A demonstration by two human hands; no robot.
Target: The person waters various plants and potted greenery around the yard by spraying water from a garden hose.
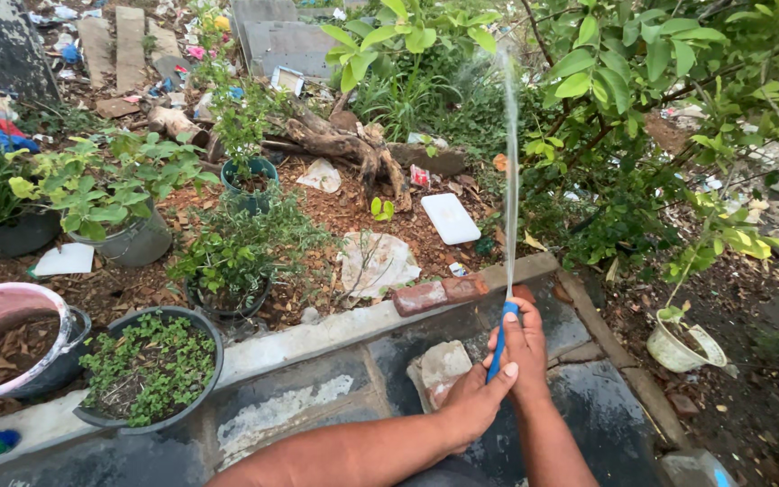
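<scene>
A thin blue hose [499,347] is gripped by left hand [472,401] and right hand [526,350]; at nine o'clock, a round grey pot [151,368] is filled with small green plants.

Your two hands met low and right of centre, left hand [472,397] just behind and below right hand [525,347], both around the hose [500,347]. The water jet [510,162] rose from its tip, up into the shrub [642,117] at right. A loose stone [442,365] lay on the paved ledge [317,397] just left of your hands; two bricks [439,293] sat on the kerb beyond. At left, a potted herb [149,365] stood on the ledge, a bucket of dry leaves [11,338] further left. More pots stood behind on the mulch. A small pot [682,343] lay right of the ledge.
</scene>
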